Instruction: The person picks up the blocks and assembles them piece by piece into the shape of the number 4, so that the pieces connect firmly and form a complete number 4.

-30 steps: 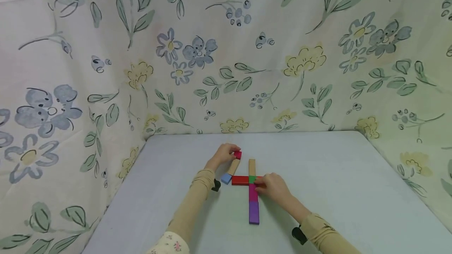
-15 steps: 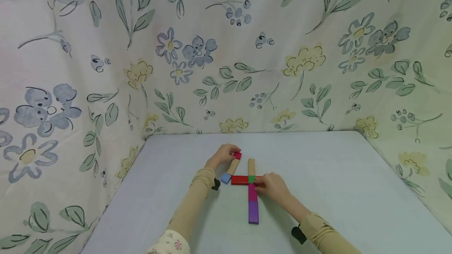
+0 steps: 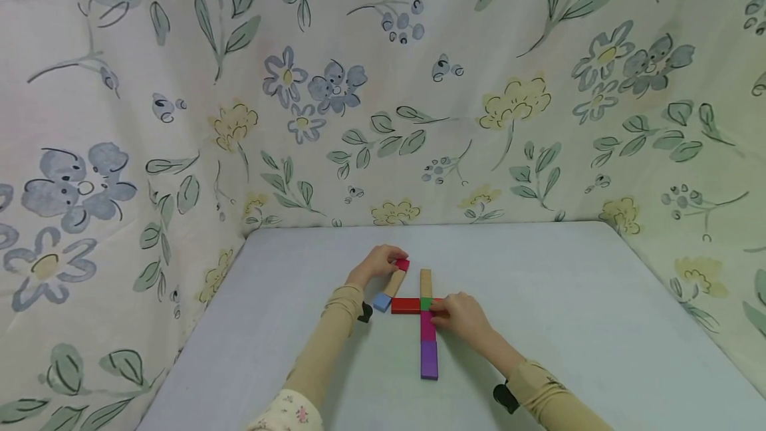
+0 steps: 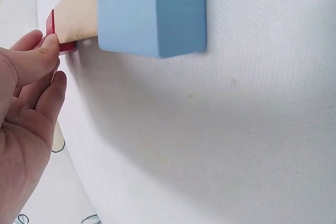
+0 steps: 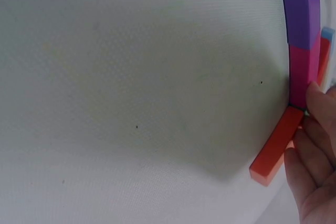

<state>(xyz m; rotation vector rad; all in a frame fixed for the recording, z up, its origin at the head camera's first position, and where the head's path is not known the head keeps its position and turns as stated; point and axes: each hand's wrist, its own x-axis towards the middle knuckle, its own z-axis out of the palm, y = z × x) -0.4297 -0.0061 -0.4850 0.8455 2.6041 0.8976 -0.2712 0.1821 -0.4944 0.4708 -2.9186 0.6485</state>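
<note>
My left hand (image 3: 377, 263) pinches a small red block (image 3: 403, 264) at the far end of a slanted row. A wooden block (image 3: 395, 282) and a blue block (image 3: 382, 302) continue that row toward me, and the blue one (image 4: 128, 11) looms large in the left wrist view. Beside it lies a cross: green block (image 3: 426, 304) in the middle, red block (image 3: 405, 306) left, wooden block (image 3: 425, 282) beyond, magenta block (image 3: 427, 326) and purple block (image 3: 429, 360) nearer. My right hand (image 3: 463, 316) touches the cross's centre, thumb on the magenta block, fingers by the orange block (image 5: 275, 148); their grip is partly hidden.
A white tabletop (image 3: 538, 285) spreads around the blocks. Behind and at the sides hangs a floral cloth (image 3: 383, 85). A black wrist camera (image 3: 506, 398) sits under the right forearm, and another (image 3: 366, 312) under the left.
Both hands stay on the blocks. Only a slight shift of the whole head view is visible.
</note>
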